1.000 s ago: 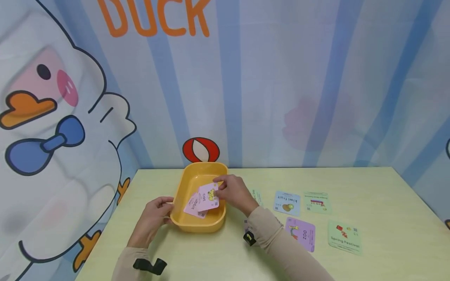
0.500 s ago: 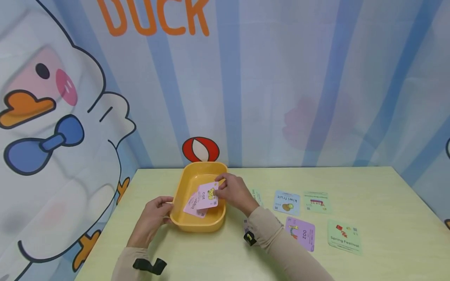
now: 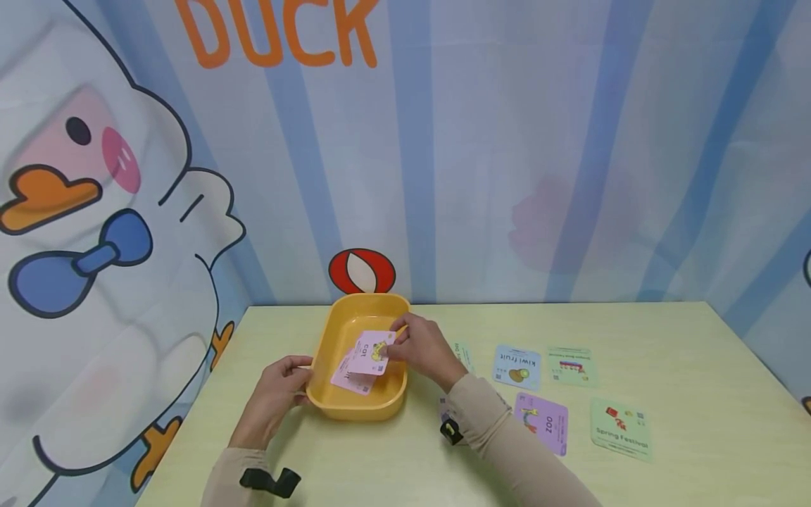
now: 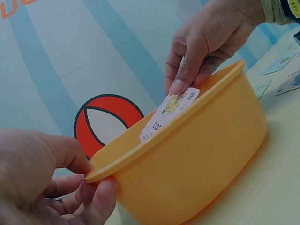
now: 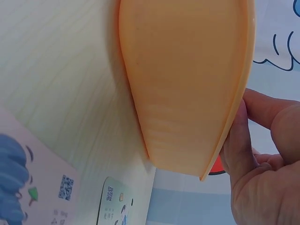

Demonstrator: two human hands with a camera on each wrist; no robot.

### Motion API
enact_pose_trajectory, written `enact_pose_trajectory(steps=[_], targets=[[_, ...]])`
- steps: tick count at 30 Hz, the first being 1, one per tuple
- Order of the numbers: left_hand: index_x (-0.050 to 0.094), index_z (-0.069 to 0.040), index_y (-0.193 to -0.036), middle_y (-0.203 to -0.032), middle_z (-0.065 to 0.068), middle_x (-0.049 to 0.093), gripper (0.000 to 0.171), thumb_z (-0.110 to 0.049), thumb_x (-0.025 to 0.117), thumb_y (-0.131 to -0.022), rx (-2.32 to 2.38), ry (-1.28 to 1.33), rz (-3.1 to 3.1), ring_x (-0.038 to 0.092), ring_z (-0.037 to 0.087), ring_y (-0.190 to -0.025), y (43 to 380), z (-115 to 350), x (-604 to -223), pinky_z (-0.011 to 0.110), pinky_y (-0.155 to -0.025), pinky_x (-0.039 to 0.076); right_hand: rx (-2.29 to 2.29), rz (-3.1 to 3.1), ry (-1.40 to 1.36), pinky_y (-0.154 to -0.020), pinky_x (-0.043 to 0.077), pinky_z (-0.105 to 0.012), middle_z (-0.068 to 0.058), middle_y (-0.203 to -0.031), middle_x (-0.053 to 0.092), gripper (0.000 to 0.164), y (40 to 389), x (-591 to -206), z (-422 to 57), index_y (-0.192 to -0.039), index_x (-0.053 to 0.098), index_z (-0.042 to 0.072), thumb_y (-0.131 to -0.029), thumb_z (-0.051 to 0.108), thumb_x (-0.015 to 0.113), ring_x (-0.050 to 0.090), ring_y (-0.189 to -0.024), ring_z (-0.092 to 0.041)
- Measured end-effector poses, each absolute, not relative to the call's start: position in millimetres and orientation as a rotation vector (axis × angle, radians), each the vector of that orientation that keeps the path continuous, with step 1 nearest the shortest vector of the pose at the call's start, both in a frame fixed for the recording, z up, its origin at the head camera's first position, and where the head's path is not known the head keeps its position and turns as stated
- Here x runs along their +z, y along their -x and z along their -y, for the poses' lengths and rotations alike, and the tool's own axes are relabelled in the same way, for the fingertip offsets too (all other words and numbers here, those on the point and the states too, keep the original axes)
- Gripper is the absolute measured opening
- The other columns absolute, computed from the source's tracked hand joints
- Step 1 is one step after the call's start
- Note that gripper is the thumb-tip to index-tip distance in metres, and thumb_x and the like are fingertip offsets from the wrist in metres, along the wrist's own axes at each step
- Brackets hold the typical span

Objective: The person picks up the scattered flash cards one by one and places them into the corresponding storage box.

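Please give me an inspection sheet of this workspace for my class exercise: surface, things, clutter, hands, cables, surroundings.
Surface: pale table, wood-grain look.
Job's things: cat card, overlapping another pink card inside the yellow tray.
Clutter: kiwi fruit card, zoo card, Spring Festival card, green card and partly hidden cards lie right of the tray.
Left hand: pinches the tray's rim.
Right hand: pinches the cat card.
Cables: nothing seen.
Surroundings: striped backdrop with printed duck and DUCK lettering.

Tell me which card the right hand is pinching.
The pink "cat" card: the right hand pinches its edge. The pink card it partly covers in the yellow tray is unheld; the remaining cards lie on the table.
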State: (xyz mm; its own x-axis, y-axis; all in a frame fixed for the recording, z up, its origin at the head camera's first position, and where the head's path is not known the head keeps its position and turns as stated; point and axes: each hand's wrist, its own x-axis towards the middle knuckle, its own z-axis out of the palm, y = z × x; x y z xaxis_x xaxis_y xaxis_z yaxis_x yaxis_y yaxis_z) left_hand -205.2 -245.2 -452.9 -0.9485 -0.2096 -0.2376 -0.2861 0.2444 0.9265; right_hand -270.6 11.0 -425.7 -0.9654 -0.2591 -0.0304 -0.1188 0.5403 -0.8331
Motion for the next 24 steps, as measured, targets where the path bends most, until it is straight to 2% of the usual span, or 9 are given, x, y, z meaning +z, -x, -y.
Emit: enact_pose_trajectory(steps=[15,24], targets=[[0.055,-0.002,-0.133,-0.111,0.015,0.059,0.036,-0.013,0.055,-0.099,1.826,0.485,-2.431,0.060,0.025,-0.094,205.4,244.9,-453.9,0.029,-0.071,0.055,-1.439,-2.643,0.385,-0.063,0.050,-0.025,-0.003,-0.081,0.064,0.033,270.5,-430.0,-11.1,-0.099,0.062,0.007,-0.082,0.022,0.085,0.061,-0.071,-0.015],[0.056,-0.002,-0.133,-0.109,0.014,0.058,0.035,-0.013,0.055,-0.099,1.820,0.480,-2.436,0.060,0.025,-0.093,205.2,245.1,-454.1,0.029,-0.070,0.055,-1.431,-2.684,0.437,-0.059,0.046,-0.025,-0.003,-0.077,0.061,0.027,270.5,-431.6,-11.6,-0.085,0.062,0.009,-0.083,0.023,0.085,0.060,-0.068,-0.014]])
